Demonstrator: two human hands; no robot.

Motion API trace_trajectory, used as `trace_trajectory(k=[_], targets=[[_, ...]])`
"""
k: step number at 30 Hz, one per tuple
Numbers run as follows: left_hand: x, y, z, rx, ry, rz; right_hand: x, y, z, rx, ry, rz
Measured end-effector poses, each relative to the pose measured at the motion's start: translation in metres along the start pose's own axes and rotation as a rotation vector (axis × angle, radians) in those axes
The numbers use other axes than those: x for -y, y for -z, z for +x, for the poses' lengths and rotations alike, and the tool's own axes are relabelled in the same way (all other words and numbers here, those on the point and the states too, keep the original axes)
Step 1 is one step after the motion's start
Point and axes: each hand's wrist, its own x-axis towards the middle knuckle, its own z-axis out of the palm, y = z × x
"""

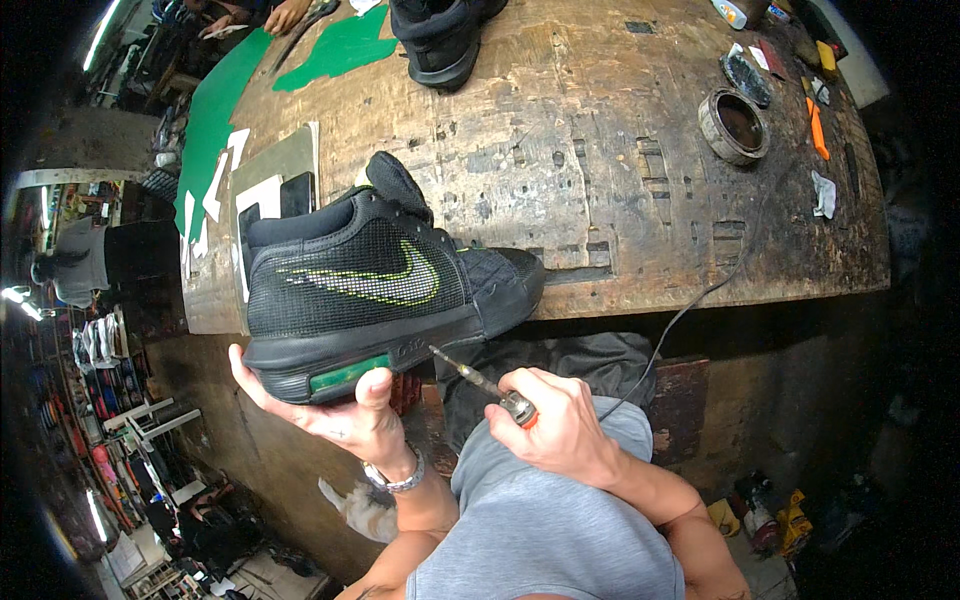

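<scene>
My left hand (350,415) grips a black high-top sneaker (340,255) from below, fingers under the heel and thumb against the sole's side. The shoe points right, its side turned to me, above the table's near edge. A green strip (350,373) is set in the sole's sidewall, and a yellow-edged, light mesh mark (385,280) curves across the upper. Closed round the handle of a soldering iron (485,380) is my right hand (555,420). The iron's tip touches or nearly touches the sole's sidewall; I cannot tell which. A cable runs from it over the table.
The worn wooden table (620,200) carries another black shoe (440,45) at the far side. A round tin (733,127), an orange-handled tool (818,128) and crumpled white paper (823,195) lie right. Green sheets (225,110) and a dark phone (297,196) lie left. Another person's hand (287,17) shows far left.
</scene>
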Motion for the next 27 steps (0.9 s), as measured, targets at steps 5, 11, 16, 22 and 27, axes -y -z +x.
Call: trace_trajectory(k=[5, 11, 16, 22, 27], targets=[[-0.005, -0.001, -0.001, 0.010, 0.023, -0.016, 0.002, -0.004, 0.002, 0.038, -0.023, 0.036], [0.000, -0.002, 0.001, -0.003, -0.004, 0.010, 0.005, -0.008, 0.007, 0.021, 0.023, 0.063], [0.001, -0.001, 0.002, 0.011, 0.018, 0.045, 0.005, -0.008, 0.008, 0.034, 0.039, 0.047], [0.001, -0.001, 0.001, 0.018, 0.005, 0.052, -0.005, -0.008, 0.008, -0.022, 0.031, 0.015], [0.002, 0.001, 0.001, 0.021, 0.013, 0.077, -0.003, -0.011, 0.005, -0.023, 0.067, 0.026]])
